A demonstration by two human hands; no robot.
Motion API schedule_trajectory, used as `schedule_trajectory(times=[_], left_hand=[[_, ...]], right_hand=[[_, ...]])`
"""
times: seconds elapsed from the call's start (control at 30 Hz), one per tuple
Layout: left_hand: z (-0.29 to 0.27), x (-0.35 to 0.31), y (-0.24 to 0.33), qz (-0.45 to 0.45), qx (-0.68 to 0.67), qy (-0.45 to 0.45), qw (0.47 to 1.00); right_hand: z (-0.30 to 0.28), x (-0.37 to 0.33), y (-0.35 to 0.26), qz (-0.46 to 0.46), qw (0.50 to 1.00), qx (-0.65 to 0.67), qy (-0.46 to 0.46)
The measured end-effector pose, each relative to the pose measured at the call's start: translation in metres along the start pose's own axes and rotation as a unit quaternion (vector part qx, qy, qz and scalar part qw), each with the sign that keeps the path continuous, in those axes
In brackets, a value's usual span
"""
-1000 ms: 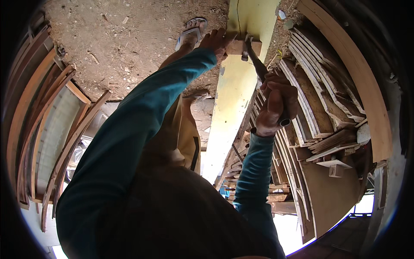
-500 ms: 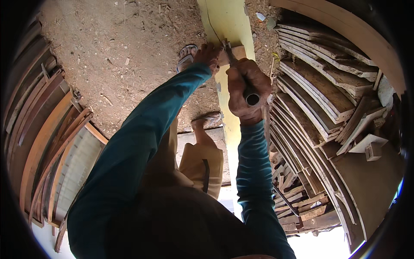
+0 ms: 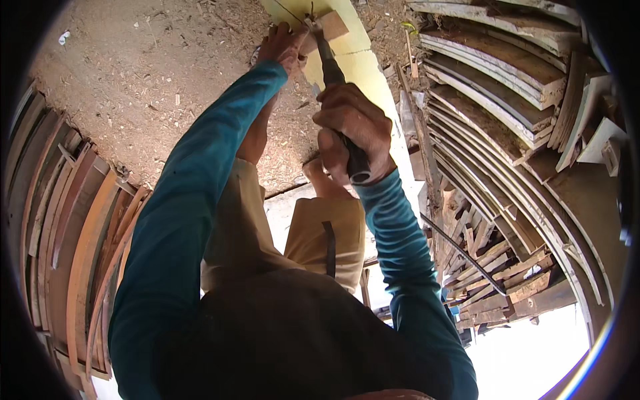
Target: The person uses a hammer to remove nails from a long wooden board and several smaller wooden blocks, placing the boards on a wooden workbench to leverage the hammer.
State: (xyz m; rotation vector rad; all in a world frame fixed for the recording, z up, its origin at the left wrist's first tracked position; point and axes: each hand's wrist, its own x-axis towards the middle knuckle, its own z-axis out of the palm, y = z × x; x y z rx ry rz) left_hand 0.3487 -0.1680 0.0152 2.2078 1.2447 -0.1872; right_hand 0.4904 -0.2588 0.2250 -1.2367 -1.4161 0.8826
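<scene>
My right hand (image 3: 353, 130) is wrapped round the dark, tube-like handle of a hammer (image 3: 328, 63), its hollow end pointing back toward me. The hammer's head meets a small wooden block (image 3: 332, 25) lying across a pale yellow board (image 3: 357, 63). A thin nail-like piece sticks up by the head, too small to make out fully. My left hand (image 3: 281, 47) grips the left end of the block, close beside the hammer head; its fingertips are partly hidden.
Stacked planks (image 3: 493, 67) line the right side, with loose wood scraps (image 3: 480, 267) nearer me. More boards (image 3: 87, 227) lean on the left. Wood chips cover the dirt floor (image 3: 160, 80). A dark rod (image 3: 463, 253) slants beside my right forearm.
My right hand has drawn the hammer handle back toward me, so more of its length shows. My left hand stays at the block. The whole view has shifted.
</scene>
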Motion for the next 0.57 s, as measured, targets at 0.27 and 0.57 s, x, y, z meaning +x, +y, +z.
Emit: schedule_trajectory(times=[0.27,0.57], left_hand=[[-0.024,-0.005,-0.007,0.072,-0.071,0.092,0.991],[-0.102,-0.096,0.052,0.282,0.009,-0.081,0.956]], right_hand=[[-0.018,-0.006,-0.035,-0.038,0.999,0.031,0.009],[-0.029,-0.061,-0.177,-0.001,0.997,0.072,0.029]])
